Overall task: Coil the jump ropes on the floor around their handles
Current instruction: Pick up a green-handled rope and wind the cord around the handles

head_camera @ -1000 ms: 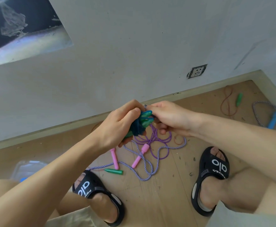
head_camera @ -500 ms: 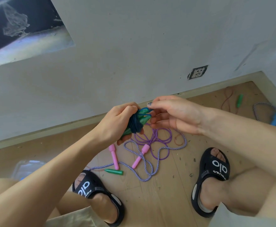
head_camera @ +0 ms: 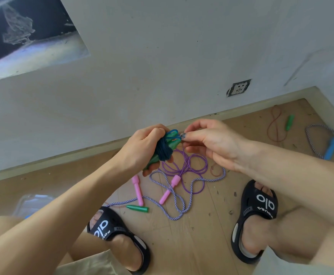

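My left hand (head_camera: 140, 148) grips a pair of green handles (head_camera: 171, 142) with dark blue rope (head_camera: 163, 150) coiled around them, held up over the floor. My right hand (head_camera: 207, 141) pinches the blue rope's end loop at the top of the handles. Below on the wooden floor lies a purple rope (head_camera: 186, 165) with two pink handles (head_camera: 138, 188), tangled with a purple-and-white braided rope (head_camera: 179, 209). A loose green handle (head_camera: 137, 208) lies next to it.
Far right on the floor are a red rope (head_camera: 275, 126) with a green handle (head_camera: 289, 122) and a braided rope with a blue handle (head_camera: 333, 146). My feet in black sandals (head_camera: 259, 207) flank the ropes. A clear plastic lid (head_camera: 31, 203) sits at the left. The wall's skirting (head_camera: 82, 153) runs behind.
My right hand has lifted slightly and shifted from wrapping to pinching the blue rope's end at the top of the handles. The left hand keeps its grip on the bundle.
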Motion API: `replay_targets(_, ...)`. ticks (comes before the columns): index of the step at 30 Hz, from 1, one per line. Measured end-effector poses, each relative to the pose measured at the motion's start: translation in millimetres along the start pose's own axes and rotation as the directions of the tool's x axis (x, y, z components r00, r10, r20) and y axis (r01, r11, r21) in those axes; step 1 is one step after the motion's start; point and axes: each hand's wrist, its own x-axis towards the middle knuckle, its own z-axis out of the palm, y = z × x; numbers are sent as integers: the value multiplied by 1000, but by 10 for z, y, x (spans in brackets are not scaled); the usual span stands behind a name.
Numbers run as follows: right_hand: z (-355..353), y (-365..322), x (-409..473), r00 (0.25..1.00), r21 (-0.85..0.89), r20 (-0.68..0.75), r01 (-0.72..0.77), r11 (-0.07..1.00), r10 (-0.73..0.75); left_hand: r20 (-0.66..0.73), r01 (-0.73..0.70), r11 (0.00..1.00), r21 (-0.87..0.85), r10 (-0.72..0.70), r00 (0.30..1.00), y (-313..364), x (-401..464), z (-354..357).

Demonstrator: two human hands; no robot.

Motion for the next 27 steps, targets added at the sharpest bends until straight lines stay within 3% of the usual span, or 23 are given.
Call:
replay_targets(8,2,-53,6,999,-32,-15,50,998,-50,-14,-17,999,52,18,1000,-32,14,11)
replay_targets(14,-12,-190,46,999,77,-10,52,996,-51,21,-47,996,77,46,999,-44,-21,81)
replay_targets(19,24,-107,42,992,-196,-3,123,973,-126,0,-42,990,133,43,999,-86,-13,44)
replay_targets(27,51,-63,69,999,-269,25,52,962,-47,-14,-86,949,304,95,995,-99,-45,106)
